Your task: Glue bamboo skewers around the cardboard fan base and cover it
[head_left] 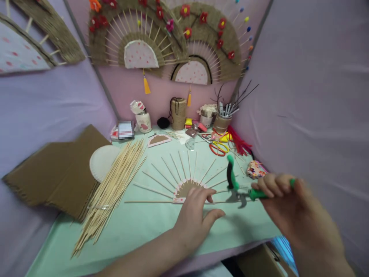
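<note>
A brown cardboard half-circle (186,190) with a pink-spotted border lies on the table, with several thin wooden sticks (166,169) fanning out from it. My left hand (196,215) rests over its lower right part, fingers bent a little and thumb apart, gripping nothing. My right hand (291,204) is raised at the right, its fingers wrapped round one green handle of a pair of pruning shears (241,195). The other green-and-black handle stands away from the hand, so the shears are spread. Their metal jaws hang above the right end of the fan, apart from the left hand.
A bundle of wooden skewers (115,192), a white paper plate (102,163) and cardboard sheets (65,169) lie left. Along the back stand a twine spool (178,114), a jar (143,122) and a marker holder (222,124). Scissors (218,149) lie right; finished fans (213,23) hang behind.
</note>
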Demonstrator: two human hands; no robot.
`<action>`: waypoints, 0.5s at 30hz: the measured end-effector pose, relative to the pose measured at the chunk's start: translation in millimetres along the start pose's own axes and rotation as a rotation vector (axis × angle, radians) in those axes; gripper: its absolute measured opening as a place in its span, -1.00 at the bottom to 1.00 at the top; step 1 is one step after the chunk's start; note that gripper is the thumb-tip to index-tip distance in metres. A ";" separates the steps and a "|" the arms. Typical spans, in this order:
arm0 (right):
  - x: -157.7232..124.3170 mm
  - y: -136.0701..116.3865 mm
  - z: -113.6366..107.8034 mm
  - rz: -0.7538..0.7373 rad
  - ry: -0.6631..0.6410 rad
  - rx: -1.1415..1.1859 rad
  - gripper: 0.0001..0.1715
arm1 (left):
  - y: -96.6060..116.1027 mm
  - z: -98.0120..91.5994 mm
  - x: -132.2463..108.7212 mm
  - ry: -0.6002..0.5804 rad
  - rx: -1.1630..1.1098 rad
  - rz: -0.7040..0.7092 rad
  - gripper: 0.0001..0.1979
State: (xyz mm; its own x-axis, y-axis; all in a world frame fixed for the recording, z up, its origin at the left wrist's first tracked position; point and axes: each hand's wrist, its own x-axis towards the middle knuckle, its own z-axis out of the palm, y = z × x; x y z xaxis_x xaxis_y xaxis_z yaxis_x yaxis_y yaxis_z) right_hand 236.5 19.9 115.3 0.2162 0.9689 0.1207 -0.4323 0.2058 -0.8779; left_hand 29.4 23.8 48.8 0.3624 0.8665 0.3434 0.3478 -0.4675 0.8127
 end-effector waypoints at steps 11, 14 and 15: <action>256.5 -24.5 2.3 -0.497 0.289 0.140 -0.45 | -25.1 15.5 1.1 0.067 0.305 0.598 -0.84; 304.9 -14.4 8.5 -0.503 0.307 0.165 -0.43 | -31.2 17.0 2.2 0.104 0.277 0.634 -0.84; 318.4 -10.4 10.6 -0.496 0.313 0.174 -0.43 | -33.7 18.6 2.9 0.134 0.277 0.650 -0.83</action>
State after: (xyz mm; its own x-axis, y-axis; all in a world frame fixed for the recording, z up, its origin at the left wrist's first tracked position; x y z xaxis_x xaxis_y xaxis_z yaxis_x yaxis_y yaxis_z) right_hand 300.6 327.7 167.7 0.6637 0.6711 0.3304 -0.3455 0.6668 -0.6603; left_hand 34.9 38.8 13.6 0.4679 0.4034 0.7863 0.3109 -0.9080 0.2809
